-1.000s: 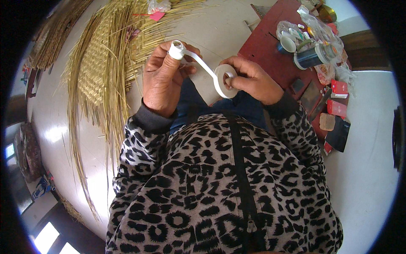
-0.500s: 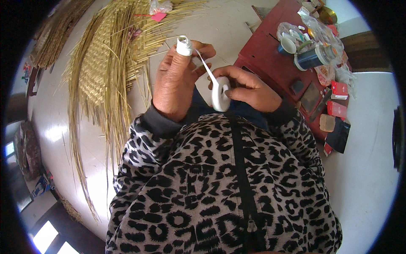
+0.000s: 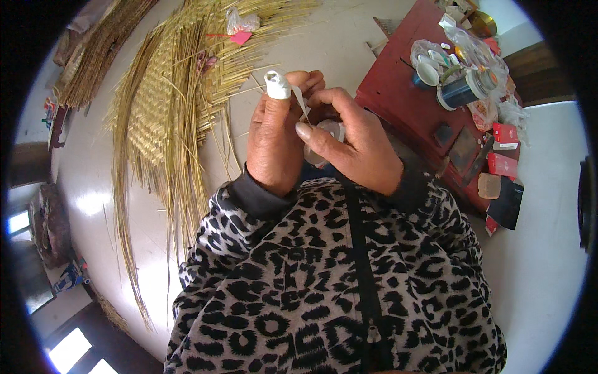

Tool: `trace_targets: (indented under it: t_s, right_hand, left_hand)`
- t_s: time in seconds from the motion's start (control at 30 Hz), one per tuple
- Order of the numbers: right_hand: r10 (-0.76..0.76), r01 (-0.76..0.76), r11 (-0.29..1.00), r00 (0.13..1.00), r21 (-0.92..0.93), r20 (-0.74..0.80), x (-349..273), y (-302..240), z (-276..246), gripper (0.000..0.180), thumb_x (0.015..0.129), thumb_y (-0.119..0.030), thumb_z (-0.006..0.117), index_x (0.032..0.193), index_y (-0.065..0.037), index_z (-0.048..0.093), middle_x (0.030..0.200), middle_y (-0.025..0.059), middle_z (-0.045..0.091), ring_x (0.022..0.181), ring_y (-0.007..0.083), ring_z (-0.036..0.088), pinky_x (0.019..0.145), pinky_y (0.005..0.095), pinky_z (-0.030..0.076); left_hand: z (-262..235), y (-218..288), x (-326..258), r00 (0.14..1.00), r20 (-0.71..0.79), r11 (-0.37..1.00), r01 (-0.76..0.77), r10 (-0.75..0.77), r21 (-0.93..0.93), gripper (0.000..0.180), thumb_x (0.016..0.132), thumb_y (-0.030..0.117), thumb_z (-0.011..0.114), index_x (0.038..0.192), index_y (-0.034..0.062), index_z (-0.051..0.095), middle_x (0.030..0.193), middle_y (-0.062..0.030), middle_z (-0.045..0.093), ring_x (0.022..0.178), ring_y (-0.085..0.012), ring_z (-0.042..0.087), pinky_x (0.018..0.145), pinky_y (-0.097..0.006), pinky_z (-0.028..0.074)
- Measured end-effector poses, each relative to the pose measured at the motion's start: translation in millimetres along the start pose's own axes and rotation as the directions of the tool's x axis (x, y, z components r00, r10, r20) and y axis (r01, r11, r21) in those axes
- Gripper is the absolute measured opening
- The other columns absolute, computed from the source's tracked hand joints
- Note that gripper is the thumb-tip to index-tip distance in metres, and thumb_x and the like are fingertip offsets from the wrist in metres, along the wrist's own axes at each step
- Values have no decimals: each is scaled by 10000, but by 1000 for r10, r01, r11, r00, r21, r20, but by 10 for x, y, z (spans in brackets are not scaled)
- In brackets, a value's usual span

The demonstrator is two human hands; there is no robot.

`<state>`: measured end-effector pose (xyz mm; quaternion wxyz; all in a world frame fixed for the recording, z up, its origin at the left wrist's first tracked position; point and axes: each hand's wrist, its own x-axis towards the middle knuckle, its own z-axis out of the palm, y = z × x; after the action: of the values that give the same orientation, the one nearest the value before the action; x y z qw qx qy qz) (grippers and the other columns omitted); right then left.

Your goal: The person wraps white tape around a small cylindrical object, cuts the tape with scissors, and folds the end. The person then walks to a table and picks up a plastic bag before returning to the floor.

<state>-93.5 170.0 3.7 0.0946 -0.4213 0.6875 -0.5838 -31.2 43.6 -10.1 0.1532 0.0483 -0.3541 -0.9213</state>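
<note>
The right hand (image 3: 357, 144) pinches a white strip (image 3: 299, 98); the tape roll (image 3: 315, 156) sits just under its thumb.

Passable floor (image 3: 339, 43) separates straw mat (image 3: 146, 118) from red table (image 3: 393, 87).

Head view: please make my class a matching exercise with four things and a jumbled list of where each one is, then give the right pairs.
Things
1. Blue flask
2. White wrapping
3. Tape roll
4. Woven mat

Places
A. Around the thumb end of the left hand
B. Spread on the pale floor
C. On the red table
D. Held by the right hand, partly hidden

Right pairs: 1-C, 2-A, 3-D, 4-B
</note>
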Motion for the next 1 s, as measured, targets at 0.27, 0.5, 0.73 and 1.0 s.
trace_targets:
  t_s: [0.27, 0.5, 0.73, 1.0]
  right_hand:
    - [-69, 34, 973, 987, -227, -148, 66, -35, 52, 268, 877, -154, 663, 1104, -63, 555, 881, 146, 648, 758, 333, 661, 658, 411, 520]
    - [-87, 74, 995, 978, -70, -191, 84, 65, 50, 101, 884, -67, 625, 963, -17, 585, 831, 162, 628, 705, 330, 644, 616, 383, 501]
    - [83, -73, 982, 995, 177, -49, 73, 109, 4, 125, 938, -98, 610, 1008, 5, 596, 848, 118, 648, 767, 160, 653, 681, 300, 523]
    - [97, -104, 923, 995, 370, 37, 70, 189, -7, 166, 961, -111, 595, 1064, 19, 582, 929, 92, 655, 804, 132, 630, 744, 274, 523]
  left_hand:
    - [134, 27, -58, 995, -47, 986, -76, 84, 146, 328, 974, 275, 612, 1188, 29, 580, 1174, -72, 615, 991, -163, 596, 888, -304, 468]
    - [94, 42, -3, 978, -78, 957, -168, 191, 238, 296, 949, 188, 652, 1184, 24, 579, 1160, -52, 620, 947, -110, 577, 862, -259, 457]
    - [70, 56, 7, 980, -17, 949, -190, 200, 252, 301, 945, 202, 658, 1186, 40, 581, 1186, -42, 608, 922, -110, 575, 823, -256, 461]
    - [53, 81, -4, 993, -18, 965, -110, 118, 236, 292, 954, 255, 643, 1173, 72, 586, 1209, -37, 604, 967, -115, 569, 796, -265, 455]
